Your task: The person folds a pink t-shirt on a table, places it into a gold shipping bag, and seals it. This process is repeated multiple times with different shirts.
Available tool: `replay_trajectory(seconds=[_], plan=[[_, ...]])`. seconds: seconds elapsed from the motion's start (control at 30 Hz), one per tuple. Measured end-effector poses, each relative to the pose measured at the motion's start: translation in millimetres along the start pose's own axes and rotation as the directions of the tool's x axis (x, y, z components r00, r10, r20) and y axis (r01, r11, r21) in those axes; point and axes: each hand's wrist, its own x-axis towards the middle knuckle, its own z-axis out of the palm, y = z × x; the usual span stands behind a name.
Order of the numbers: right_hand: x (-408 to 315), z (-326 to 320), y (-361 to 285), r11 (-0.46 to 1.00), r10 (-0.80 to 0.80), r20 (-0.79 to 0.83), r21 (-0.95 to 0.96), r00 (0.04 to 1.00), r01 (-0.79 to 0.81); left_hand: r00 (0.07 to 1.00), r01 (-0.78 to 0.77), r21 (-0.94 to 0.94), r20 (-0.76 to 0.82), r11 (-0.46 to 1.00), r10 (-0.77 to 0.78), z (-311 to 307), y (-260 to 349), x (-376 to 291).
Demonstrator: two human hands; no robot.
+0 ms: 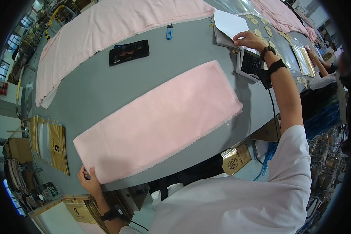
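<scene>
A long folded piece of pale pink cloth point(161, 122) with a scalloped edge lies slantwise on the grey table point(87, 99). At its lower left corner is my left hand point(89, 180), the thumb touching the cloth's edge and the fingers curled beside it. A small dark patch shows between thumb and fingers; whether it is an object is unclear. My right hand point(250, 41) pinches the near edge of a white sheet point(229, 25), which curls up from the grey stack point(222, 41) under it. Just below that hand stands a small white box point(248, 65) with black contents.
A black phone point(129, 52) and a blue box cutter point(169, 32) lie beyond the cloth. More pink cloth point(111, 26) covers the far edge. Gold packaging bags point(51, 143) are stacked at left. Several small tags point(259, 33) lie at right, near another person's arm point(318, 63).
</scene>
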Motion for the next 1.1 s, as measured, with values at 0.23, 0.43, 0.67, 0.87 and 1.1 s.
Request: replay_trajectory(seconds=[0.23, 0.43, 0.67, 0.87, 1.1], plan=[[5.2, 3.3, 8.5, 0.999, -0.032, -0.073, -0.011, 0.997, 0.031, 1.0, -0.016, 0.008, -0.01, 1.0, 0.016, 0.2, -2.3, -0.5], [-4.0, 12.0, -8.1, 0.973, -0.096, -0.343, -0.232, 0.935, 0.015, 1.0, -0.003, 0.013, -0.001, 1.0, 0.003, 0.3, -0.4, -0.2], [-78.1, 13.5, -110.9, 0.969, -0.188, -0.797, -0.057, 0.573, 0.238, 0.97, -0.175, 0.035, -0.166, 0.984, 0.178, -0.2, 36.7, -3.2], [-171.6, 52.9, -197.2, 0.334, -0.239, -0.554, 0.724, 0.797, 0.603, 0.98, 0.027, -0.522, 0.182, 0.853, 0.081, 33.5, 100.3, 12.1], [-207.1, 126.2, -230.6, 0.255, -0.174, 0.024, 0.967, 0.984, 0.021, 0.845, 0.434, -0.83, 0.51, 0.35, 0.162, 61.6, 164.9, 16.5]])
